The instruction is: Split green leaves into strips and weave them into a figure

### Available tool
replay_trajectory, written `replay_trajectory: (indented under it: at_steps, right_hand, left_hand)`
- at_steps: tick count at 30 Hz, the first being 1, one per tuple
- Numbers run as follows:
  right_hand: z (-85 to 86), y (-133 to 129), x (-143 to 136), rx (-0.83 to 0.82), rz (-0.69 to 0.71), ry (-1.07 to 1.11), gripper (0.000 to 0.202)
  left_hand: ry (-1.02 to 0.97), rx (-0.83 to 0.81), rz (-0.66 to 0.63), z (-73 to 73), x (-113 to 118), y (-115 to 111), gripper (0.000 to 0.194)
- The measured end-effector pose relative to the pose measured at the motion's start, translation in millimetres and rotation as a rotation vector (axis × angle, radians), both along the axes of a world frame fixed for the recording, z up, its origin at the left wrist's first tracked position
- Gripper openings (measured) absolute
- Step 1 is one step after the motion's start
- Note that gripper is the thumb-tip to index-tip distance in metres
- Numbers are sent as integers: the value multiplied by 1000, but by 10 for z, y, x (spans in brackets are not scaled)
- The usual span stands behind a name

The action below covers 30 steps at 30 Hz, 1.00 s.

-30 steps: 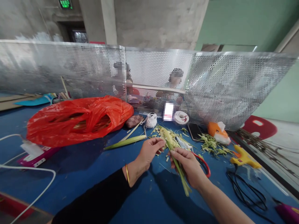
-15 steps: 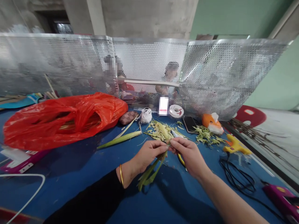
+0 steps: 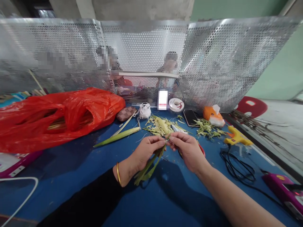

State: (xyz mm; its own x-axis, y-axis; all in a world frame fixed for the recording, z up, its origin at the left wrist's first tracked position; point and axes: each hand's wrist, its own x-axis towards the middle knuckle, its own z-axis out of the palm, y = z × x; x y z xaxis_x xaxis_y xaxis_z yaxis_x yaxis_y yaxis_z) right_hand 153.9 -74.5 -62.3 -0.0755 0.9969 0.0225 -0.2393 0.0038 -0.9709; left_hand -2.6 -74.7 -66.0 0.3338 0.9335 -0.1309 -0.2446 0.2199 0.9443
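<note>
My left hand (image 3: 146, 153), with a gold bangle at its wrist, is closed in a pinch on a small bundle of green leaf strips (image 3: 149, 171). Their long ends hang below the palm towards me. At the bundle's top end, my right hand (image 3: 187, 148) is closed too, thumb and fingertips pinching the strips right against the left fingertips. What lies between the fingertips is mostly hidden. Behind the right hand lie what look like scissors, a red handle (image 3: 201, 148) showing beside it. Just beyond both hands is a heap of pale leaf scraps (image 3: 159, 126).
A red plastic bag (image 3: 101, 104) fills the left. Behind stand a white string ball (image 3: 145, 111), a ribbon roll (image 3: 176, 105) and a lit phone (image 3: 163, 100) against a perforated metal screen (image 3: 146, 37). A yellow glue gun (image 3: 238, 136) with its black cord (image 3: 236, 170) lies right.
The view has shifted, so the table things sit slightly higher and further left. Both hands still pinch the strips, whose hanging ends have swung a little left. The red handle now shows beside my right hand.
</note>
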Motion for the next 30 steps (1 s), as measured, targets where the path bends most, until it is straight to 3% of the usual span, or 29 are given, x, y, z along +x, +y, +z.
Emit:
replay_trajectory:
  at_steps: [8,17,20,27,30]
  right_hand:
    - [47,-28,-11,118,-69,-179,15]
    - [16,-53,-24,152,-73,-217,15]
    - [13,-63,-32,143,-68,-165,15]
    - [8,-78,-56,100,-39,-47,14]
    - [21,-77,-54,126,-76,-91,13]
  left_hand:
    - [146,287,242,33,60,-46,15]
    - [516,583,308,76,29,-98,6]
    - [500,564,304,90,29,-98,7]
    - [237,278,243,115,61,-99,8]
    - [216,299,234,92,73,-102,8]
